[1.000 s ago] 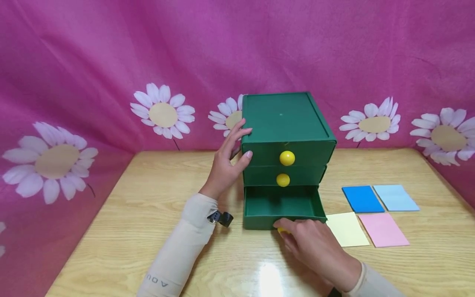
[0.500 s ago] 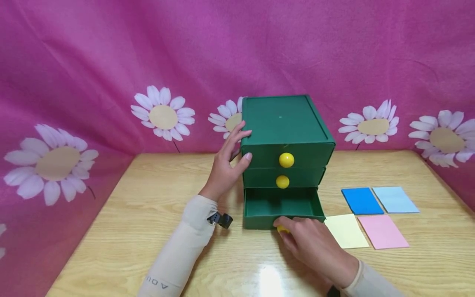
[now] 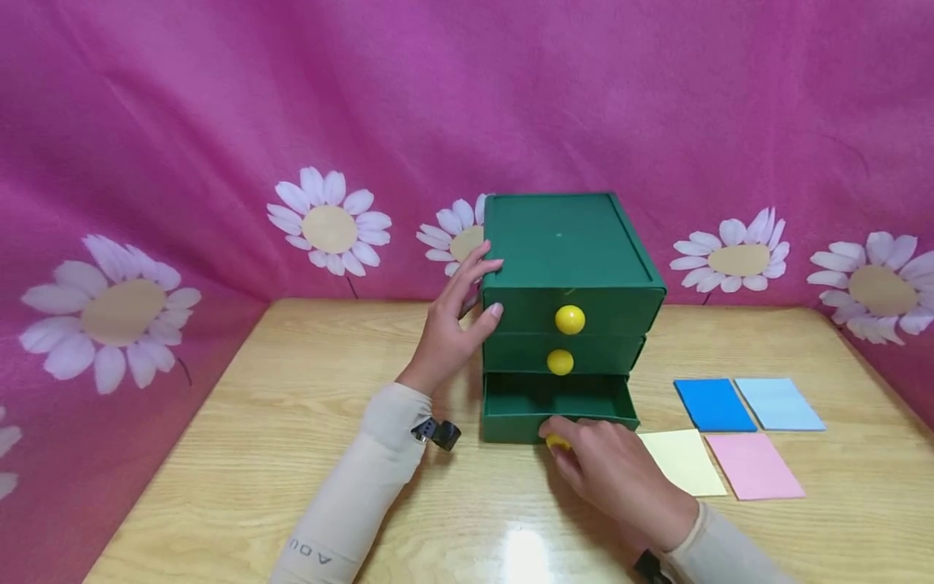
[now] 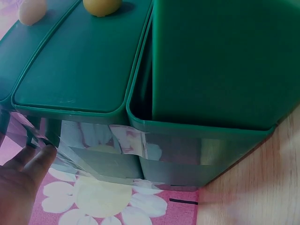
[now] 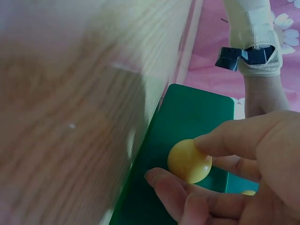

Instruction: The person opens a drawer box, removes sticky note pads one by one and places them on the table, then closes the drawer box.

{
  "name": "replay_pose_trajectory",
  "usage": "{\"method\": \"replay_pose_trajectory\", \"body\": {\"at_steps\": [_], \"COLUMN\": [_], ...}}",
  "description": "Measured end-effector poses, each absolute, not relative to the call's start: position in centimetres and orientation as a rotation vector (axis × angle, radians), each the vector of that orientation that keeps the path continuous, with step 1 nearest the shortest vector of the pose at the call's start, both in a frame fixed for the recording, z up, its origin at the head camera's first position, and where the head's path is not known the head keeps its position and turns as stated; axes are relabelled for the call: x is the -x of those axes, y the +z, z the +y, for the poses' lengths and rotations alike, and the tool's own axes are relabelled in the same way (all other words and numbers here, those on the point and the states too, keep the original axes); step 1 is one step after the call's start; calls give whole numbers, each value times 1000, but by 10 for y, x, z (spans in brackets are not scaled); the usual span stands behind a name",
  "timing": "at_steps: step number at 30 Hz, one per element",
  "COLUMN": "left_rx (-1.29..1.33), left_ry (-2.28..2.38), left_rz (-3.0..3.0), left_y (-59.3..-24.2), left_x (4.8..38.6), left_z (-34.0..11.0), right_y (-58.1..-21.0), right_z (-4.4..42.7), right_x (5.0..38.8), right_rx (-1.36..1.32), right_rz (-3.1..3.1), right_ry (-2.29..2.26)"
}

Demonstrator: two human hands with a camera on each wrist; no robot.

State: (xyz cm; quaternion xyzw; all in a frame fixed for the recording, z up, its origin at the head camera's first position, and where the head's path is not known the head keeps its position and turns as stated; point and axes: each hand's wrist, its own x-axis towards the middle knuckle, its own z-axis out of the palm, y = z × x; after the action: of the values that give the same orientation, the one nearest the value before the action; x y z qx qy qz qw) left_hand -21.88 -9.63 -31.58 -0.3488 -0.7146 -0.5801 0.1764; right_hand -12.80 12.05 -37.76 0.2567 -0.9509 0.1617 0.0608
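A green cabinet (image 3: 569, 243) with three drawers stands on the table, each drawer front bearing a round yellow knob. The bottom drawer (image 3: 513, 429) is pulled partway out, and the part of its inside that shows holds nothing. With thumb and fingers my right hand (image 3: 620, 474) pinches the bottom drawer's yellow knob (image 5: 190, 161). My left hand (image 3: 448, 328) rests against the cabinet's left side near the top front corner, its fingers extended. In the left wrist view, the drawer's side (image 4: 225, 61) sticks out past the cabinet's edge.
To the right of the cabinet lie a dark blue sticky-note pad (image 3: 715, 404), a light blue pad (image 3: 781, 403), a pale yellow pad (image 3: 684, 462) and a pink pad (image 3: 755, 465). A pink flowered cloth (image 3: 467, 97) hangs behind the wooden table (image 3: 292, 389).
The bottom drawer has slid a little way into the cabinet, my right hand moving inward with its knob. My left hand stays on the cabinet's side. The head view has shifted slightly.
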Motion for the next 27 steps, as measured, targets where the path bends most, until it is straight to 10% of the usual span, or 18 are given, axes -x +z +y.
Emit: {"method": "replay_pose_trajectory", "body": {"at_steps": [27], "left_rx": [991], "left_ry": [-1637], "left_rz": [-2036], "left_y": [-313], "left_x": [218], "left_z": [-96], "right_y": [-378], "right_z": [122], "right_x": [154], "right_rx": [-778], "right_rz": [-2878], "right_ry": [610]}}
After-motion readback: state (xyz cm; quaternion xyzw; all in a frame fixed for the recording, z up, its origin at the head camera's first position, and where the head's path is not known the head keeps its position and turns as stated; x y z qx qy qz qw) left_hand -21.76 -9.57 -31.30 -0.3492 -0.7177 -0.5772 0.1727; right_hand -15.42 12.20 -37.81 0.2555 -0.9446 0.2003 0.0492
